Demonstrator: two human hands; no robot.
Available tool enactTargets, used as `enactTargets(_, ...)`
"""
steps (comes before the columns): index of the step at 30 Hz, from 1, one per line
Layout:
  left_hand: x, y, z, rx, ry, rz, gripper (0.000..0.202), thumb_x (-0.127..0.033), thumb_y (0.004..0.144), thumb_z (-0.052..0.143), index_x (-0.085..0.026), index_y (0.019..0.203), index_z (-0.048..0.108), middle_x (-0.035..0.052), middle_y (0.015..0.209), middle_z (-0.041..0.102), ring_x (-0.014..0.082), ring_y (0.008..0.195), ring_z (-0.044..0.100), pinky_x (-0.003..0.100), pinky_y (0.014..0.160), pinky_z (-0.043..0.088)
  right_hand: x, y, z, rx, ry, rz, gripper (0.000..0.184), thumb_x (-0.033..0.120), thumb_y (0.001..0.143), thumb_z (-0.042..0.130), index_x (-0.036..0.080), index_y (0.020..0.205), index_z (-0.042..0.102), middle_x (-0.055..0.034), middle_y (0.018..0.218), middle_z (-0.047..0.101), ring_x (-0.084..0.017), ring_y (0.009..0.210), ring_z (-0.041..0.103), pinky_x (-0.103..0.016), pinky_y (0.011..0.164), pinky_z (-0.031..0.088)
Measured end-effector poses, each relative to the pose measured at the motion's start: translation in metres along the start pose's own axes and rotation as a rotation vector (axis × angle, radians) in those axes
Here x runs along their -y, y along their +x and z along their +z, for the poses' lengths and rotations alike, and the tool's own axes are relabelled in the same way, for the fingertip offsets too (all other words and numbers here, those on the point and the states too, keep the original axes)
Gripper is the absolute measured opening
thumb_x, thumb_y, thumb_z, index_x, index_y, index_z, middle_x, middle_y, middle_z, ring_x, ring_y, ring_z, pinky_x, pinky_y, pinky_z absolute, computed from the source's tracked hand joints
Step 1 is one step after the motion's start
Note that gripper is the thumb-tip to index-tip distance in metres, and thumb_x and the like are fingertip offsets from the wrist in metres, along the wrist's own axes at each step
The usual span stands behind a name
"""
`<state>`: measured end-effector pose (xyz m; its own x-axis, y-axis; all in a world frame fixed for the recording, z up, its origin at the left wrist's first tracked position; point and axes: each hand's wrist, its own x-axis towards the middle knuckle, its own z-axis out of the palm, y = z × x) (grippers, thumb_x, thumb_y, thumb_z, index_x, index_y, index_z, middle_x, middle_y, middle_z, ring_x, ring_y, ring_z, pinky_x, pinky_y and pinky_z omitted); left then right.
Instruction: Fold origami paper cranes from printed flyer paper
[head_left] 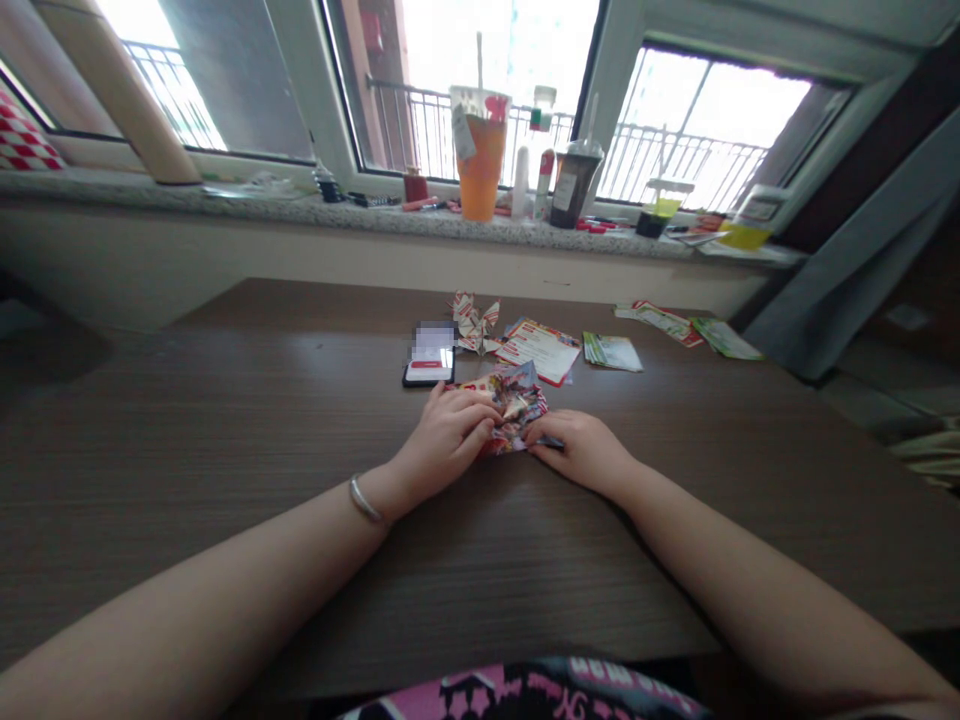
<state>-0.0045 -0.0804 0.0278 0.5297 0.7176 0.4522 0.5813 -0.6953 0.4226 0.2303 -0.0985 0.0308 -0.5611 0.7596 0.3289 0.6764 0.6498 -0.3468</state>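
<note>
A colourful printed sheet of paper (525, 380), creased and partly folded, lies on the table between my two hands. Its left part is under my left hand (450, 425), whose fingers curl over and press on it; a bracelet circles that wrist. At the sheet's lower right edge, my right hand (585, 447) pinches the paper between thumb and fingers. Just beyond my left hand lies a phone (430, 368) with its screen lit. Folded paper pieces (476, 325), striped red and white, stand beside the phone. Behind the sheet rests a small stack of printed cards (544, 350).
More cards (613, 351) and paper strips (667, 323) lie at the table's far right. On the windowsill (255, 205) stand a tall orange drink cup (481, 160), a dark drink cup (574, 185), bottles and small items. A cardboard tube (124, 95) leans at the left.
</note>
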Motion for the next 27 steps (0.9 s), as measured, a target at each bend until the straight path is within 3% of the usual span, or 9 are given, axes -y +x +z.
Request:
enactTargets(4,-0.001,0.000,0.000,0.032,0.078,0.028,0.020,-0.021,0.089,0.049,-0.024,0.089,0.069,0.0016,0.106,0.070,0.0227,0.107,0.059,0.060,0.113,0.007,0.002,0.000,-0.001,0.019,-0.004,0.008,0.009,0.018,0.084,0.062,0.024,0.088,0.068,-0.0020,0.090,0.073,-0.017,0.086,0.067,-0.029,0.079,0.049)
enactTargets(8,-0.003,-0.001,-0.001,0.047,0.106,0.086,0.019,-0.021,0.087,0.051,-0.024,0.089,0.070,0.0017,0.104,0.071,0.0227,0.107,0.060,0.059,0.114,0.006,0.002,-0.001,-0.003,0.027,-0.024,0.044,0.010,0.019,0.084,0.062,0.024,0.088,0.068,-0.0024,0.091,0.072,-0.018,0.086,0.066,-0.030,0.078,0.049)
enactTargets(16,-0.010,-0.001,-0.003,0.079,0.214,0.251,0.020,-0.023,0.090,0.051,-0.024,0.090,0.071,0.0027,0.089,0.071,0.0200,0.090,0.062,0.051,0.110,0.028,-0.002,0.001,-0.003,-0.007,0.009,0.063,0.010,0.016,0.085,0.060,0.021,0.089,0.067,-0.0041,0.092,0.070,-0.018,0.087,0.065,-0.032,0.080,0.049)
enactTargets(20,-0.009,-0.001,-0.001,0.109,0.243,0.301,0.022,-0.024,0.091,0.049,-0.021,0.092,0.071,0.0044,0.091,0.071,0.0211,0.089,0.061,0.043,0.095,0.042,-0.006,0.000,-0.004,0.019,-0.043,0.074,0.009,0.017,0.084,0.061,0.022,0.088,0.067,-0.0035,0.092,0.070,-0.019,0.087,0.064,-0.031,0.079,0.048)
enactTargets(22,-0.007,-0.002,-0.001,0.128,0.250,0.305,0.022,-0.025,0.092,0.049,-0.022,0.094,0.071,0.0045,0.093,0.070,0.0215,0.089,0.060,0.040,0.088,0.044,-0.009,-0.001,-0.005,0.054,-0.065,0.067,0.008,0.019,0.085,0.061,0.022,0.088,0.067,-0.0032,0.092,0.070,-0.019,0.088,0.064,-0.031,0.079,0.048)
enactTargets(27,-0.007,-0.003,0.000,0.189,0.222,0.346,0.021,-0.023,0.092,0.050,-0.022,0.096,0.070,0.0038,0.101,0.071,0.0216,0.093,0.060,0.038,0.085,0.044,-0.010,-0.001,-0.008,0.102,-0.098,0.030,0.009,0.019,0.086,0.060,0.023,0.088,0.067,-0.0023,0.094,0.070,-0.018,0.091,0.063,-0.030,0.081,0.047)
